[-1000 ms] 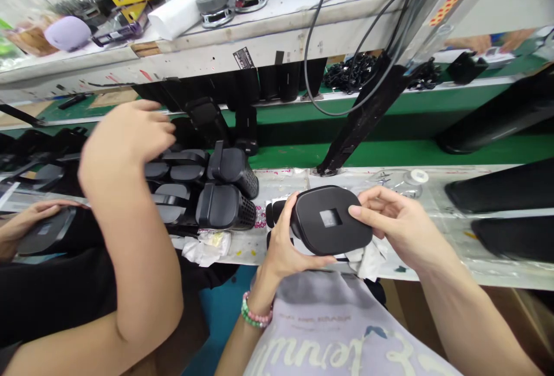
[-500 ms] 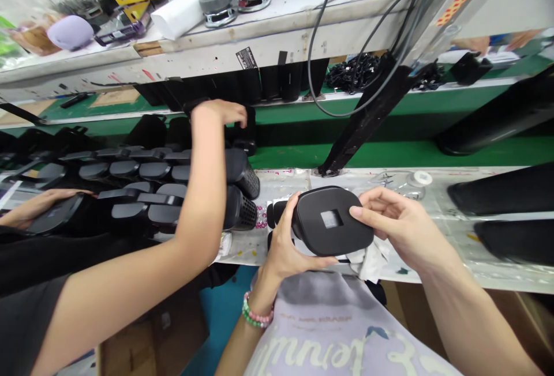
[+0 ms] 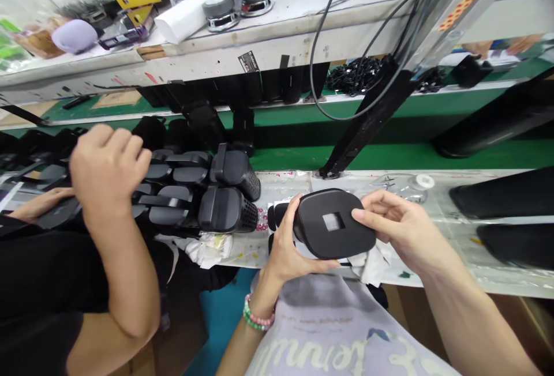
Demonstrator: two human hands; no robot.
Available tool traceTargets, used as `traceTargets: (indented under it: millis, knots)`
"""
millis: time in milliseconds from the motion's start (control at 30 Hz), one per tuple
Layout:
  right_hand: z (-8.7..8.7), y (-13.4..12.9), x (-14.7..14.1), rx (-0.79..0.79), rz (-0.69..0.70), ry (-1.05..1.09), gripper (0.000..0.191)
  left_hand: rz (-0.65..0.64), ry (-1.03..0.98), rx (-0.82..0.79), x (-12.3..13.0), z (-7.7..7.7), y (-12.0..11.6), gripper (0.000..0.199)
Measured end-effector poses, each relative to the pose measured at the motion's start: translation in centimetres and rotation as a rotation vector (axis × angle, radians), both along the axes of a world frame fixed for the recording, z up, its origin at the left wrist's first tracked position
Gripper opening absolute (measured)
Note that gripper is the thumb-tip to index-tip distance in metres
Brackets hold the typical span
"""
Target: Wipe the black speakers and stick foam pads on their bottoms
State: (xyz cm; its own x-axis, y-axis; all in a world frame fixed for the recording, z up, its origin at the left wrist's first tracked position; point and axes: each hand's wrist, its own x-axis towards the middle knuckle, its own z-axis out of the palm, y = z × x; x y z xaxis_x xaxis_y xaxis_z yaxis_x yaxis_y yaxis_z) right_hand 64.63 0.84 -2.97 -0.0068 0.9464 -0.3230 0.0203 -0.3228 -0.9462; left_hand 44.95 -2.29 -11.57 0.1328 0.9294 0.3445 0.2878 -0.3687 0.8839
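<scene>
At far left, a co-worker's hand is hanging raised and curled, well apart from your left hand. Black handled units are standing in rows between the two, the nearest turning its pierced side toward your left hand, with a strip of bench showing before your fingers. A crumpled cloth is resting at the bench's near edge, left of your left wrist.

Your left hand is curving half open around the left side of a black unit, thumb lying along its near edge. The unit is sitting between your hands, above the bench's near edge. Its rounded flat face, with a small rectangular window, is pointing up toward you; its body is mostly hiding, so you cannot tell the whole unit's long axis.

Your right hand is pinching the right rim between thumb and curled fingers. A clear bottle is lying just beyond it, limiting room that way; farther right, black cases are lying apart from it.
</scene>
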Motion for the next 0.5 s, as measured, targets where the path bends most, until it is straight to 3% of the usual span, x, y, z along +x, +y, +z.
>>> traceTargets:
  millis: [500]
  knots:
    - [0.03,-0.05,-0.15,0.001,-0.021,0.064,0.035,-0.002,-0.008,0.008,-0.02,-0.10,0.05,0.122]
